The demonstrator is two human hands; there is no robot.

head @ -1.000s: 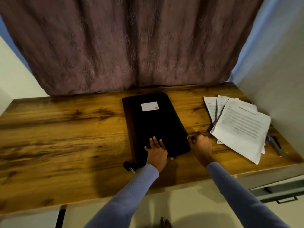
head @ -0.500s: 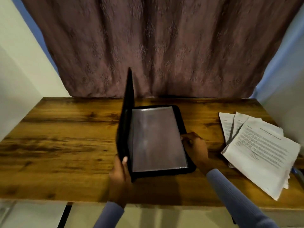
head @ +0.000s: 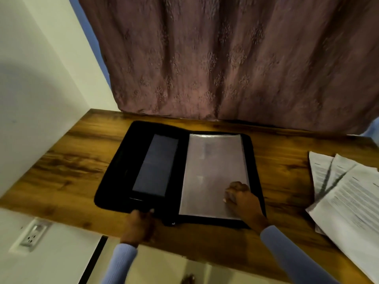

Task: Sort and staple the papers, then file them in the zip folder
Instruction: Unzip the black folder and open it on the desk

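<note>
Folder (head: 114, 181) (open flat) runs lengthwise away; hands' grip unclear, left (head: 139, 224), right (head: 242, 198)

One folder (head: 114, 181) was counted, laid open, with one clear sleeve (head: 209, 171) and one dark panel (head: 155, 165) inside. Three paper sets (head: 352, 197) were seen fanned. Two hands were noted: left (head: 139, 224), right (head: 242, 197). One socket (head: 33, 235) was recorded.

papers (head: 352, 201) cut off right, text blurred
</note>
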